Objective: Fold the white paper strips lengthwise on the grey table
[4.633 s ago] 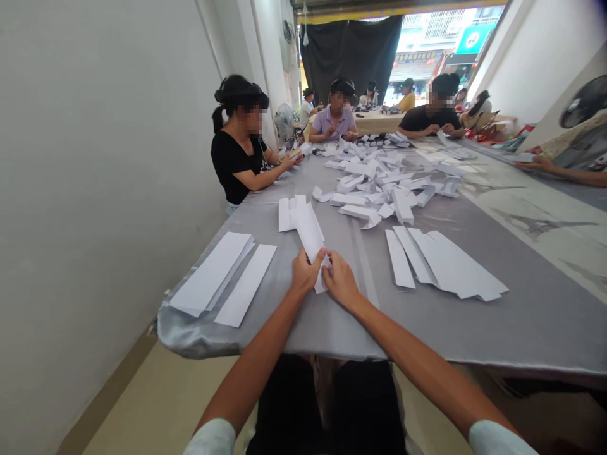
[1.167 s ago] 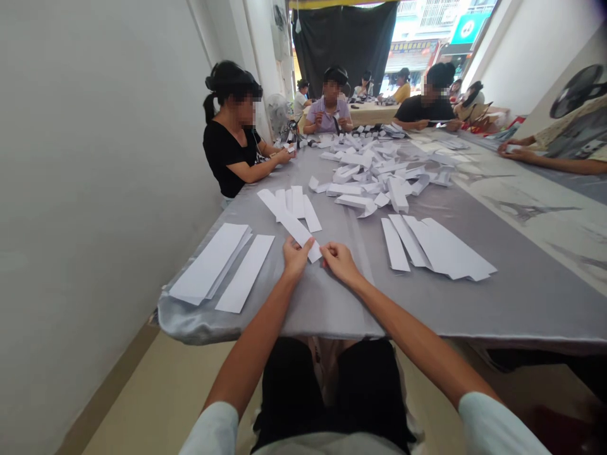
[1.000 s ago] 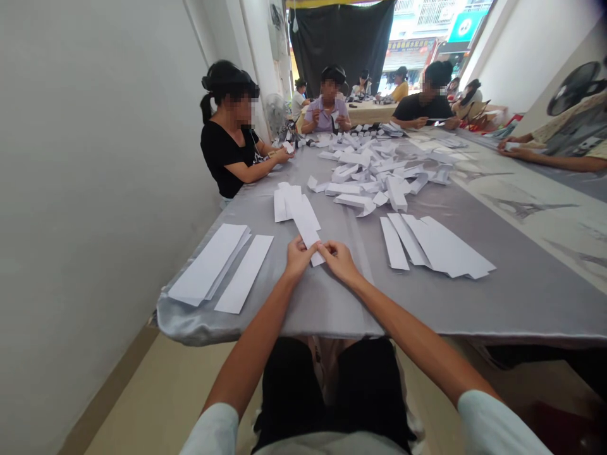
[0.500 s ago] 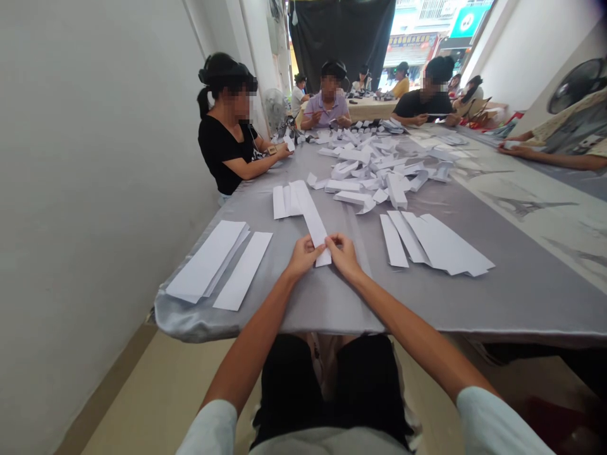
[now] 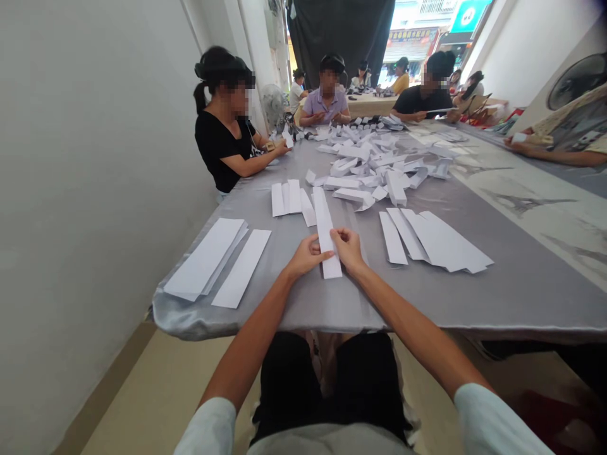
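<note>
Broadly, a grey-clothed table (image 5: pixel 441 306) spreads beneath a heap of folded white paper (image 5: pixel 365 163). On the near side of the heap, off to its right, lies a fanned stack (image 5: pixel 448 243) of flat white pieces; off to its left lies a narrower stack (image 5: pixel 206 259), and just beside its left flank a short row of strips (image 5: pixel 294 197). Directly this side of the heap, one long white strip (image 5: pixel 327 234) points towards it, held between both hands. The left hand (image 5: pixel 307 256) grips it, thumb across its face; the right hand (image 5: pixel 349 249) pinches its right edge. Whether the strip touches the table, I cannot tell. Creasing seems to be the step in hand; the next move probably calls for a steady left hold and even pressure along that pinched edge.
</note>
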A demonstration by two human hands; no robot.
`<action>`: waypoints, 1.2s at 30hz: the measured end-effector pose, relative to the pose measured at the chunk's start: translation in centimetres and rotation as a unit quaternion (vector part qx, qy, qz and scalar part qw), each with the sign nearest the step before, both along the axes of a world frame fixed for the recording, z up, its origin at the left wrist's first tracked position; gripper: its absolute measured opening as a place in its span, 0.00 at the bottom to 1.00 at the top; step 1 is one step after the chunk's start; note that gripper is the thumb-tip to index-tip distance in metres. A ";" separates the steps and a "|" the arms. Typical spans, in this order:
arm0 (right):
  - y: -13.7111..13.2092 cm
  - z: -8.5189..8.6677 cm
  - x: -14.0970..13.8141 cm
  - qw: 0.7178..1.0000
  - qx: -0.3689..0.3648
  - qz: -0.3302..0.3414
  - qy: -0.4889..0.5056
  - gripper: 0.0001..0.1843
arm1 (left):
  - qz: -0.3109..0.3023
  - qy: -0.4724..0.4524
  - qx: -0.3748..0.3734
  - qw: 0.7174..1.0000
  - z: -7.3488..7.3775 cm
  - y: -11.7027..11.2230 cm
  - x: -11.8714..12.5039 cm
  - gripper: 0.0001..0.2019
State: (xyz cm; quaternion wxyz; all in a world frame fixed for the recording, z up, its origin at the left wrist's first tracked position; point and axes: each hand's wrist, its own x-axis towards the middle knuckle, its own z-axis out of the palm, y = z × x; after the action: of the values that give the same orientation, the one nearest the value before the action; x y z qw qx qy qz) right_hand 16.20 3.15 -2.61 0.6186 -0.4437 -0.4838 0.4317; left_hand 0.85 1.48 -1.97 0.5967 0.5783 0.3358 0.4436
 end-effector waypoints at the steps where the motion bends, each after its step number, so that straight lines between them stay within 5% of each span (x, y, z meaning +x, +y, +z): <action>1: -0.1 0.0 -0.1 1.000 0.000 0.007 0.001 0.21 | 0.024 -0.007 0.001 1.000 -0.1 0.1 0.1 0.41; 5: -0.3 0.2 -0.3 0.999 -0.013 0.047 0.007 0.20 | 0.074 -0.021 -0.006 0.997 -0.1 0.3 0.0 0.41; 14: -0.3 0.9 0.3 0.995 -0.061 0.036 0.069 0.22 | -0.066 0.015 -0.041 0.997 0.5 -0.5 -0.6 0.48; 22: -0.7 1.2 -0.2 0.995 -0.053 0.065 0.056 0.20 | 0.054 -0.012 -0.029 0.998 0.8 -0.3 -0.5 0.48; 30: -0.6 1.9 0.7 0.994 -0.067 0.036 0.074 0.22 | -0.087 0.000 -0.048 0.995 0.9 -1.0 -0.6 0.52; 36: -0.8 2.1 0.4 0.995 -0.056 0.037 0.072 0.21 | -0.017 0.023 -0.080 0.996 0.9 -0.7 -0.4 0.49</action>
State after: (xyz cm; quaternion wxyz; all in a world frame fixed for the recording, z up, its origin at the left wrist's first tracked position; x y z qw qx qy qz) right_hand 16.62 2.32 -0.52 0.6098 -0.4274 -0.4292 0.5111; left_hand 0.44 0.75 -1.08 0.6406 0.5443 0.3742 0.3915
